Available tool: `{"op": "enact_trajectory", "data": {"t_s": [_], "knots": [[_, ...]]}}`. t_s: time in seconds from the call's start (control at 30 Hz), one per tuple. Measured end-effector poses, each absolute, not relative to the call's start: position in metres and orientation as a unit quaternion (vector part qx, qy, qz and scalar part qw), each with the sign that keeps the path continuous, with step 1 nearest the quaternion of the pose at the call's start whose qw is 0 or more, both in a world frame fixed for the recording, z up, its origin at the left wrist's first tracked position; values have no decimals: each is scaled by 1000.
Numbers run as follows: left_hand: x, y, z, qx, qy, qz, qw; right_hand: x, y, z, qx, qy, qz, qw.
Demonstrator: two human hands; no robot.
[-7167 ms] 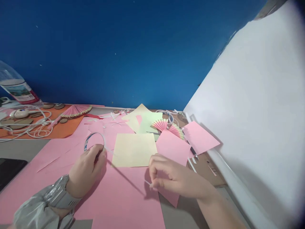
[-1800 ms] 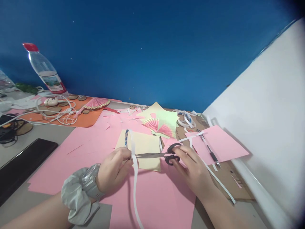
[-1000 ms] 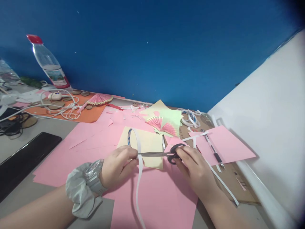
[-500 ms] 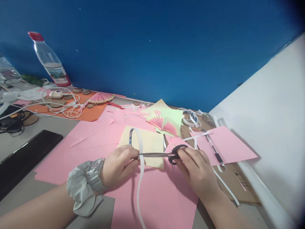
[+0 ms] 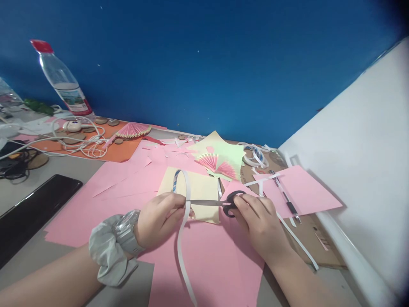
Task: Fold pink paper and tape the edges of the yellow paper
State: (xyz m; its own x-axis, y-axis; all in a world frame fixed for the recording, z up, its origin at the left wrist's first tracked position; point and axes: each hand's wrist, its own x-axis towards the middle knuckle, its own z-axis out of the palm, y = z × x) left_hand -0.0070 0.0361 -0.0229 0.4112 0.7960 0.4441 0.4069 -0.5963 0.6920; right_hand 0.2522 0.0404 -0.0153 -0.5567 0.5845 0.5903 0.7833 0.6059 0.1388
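Observation:
My left hand [image 5: 158, 217] pinches a thin roll of double-sided tape [image 5: 179, 184], and a long white strip [image 5: 182, 256] hangs from it toward me. My right hand [image 5: 260, 224] grips black-handled scissors [image 5: 217, 203]. Their blades point left and meet the strip just beside my left fingertips. Both hands hover over a pale yellow paper square [image 5: 194, 194] lying on large pink sheets [image 5: 204, 264]. A watch and a grey scrunchie [image 5: 108, 256] sit on my left wrist.
Pleated pink paper fans [image 5: 217, 164] lie on green and yellow paper behind. A pen [image 5: 284, 198] rests on a pink square at right, near more tape rolls [image 5: 255, 155]. A water bottle [image 5: 62, 83], white cables [image 5: 79, 145] and a black slab [image 5: 28, 211] are at left; a white board [image 5: 361, 170] rises at right.
Seven seconds back my right hand pulled tape end without scissors; since then it has taken the scissors. In the last second the blades closed onto the strip and the hanging strip swung slightly left.

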Motion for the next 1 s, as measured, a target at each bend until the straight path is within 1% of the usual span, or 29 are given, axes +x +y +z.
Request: {"op": "enact_trajectory", "data": {"t_s": [0.33,0.7,0.9,1.0], "knots": [[-6,38,-26,771,380,402,317,252,42,-17,-405,-858,-172,266],[-7,38,-26,759,388,391,347,253,42,-21,-417,-858,-159,255],[-7,39,-28,745,373,384,398,252,42,-19,-419,-857,-163,253],[-7,39,-28,741,372,384,407,252,43,-20,-418,-858,-159,253]]}}
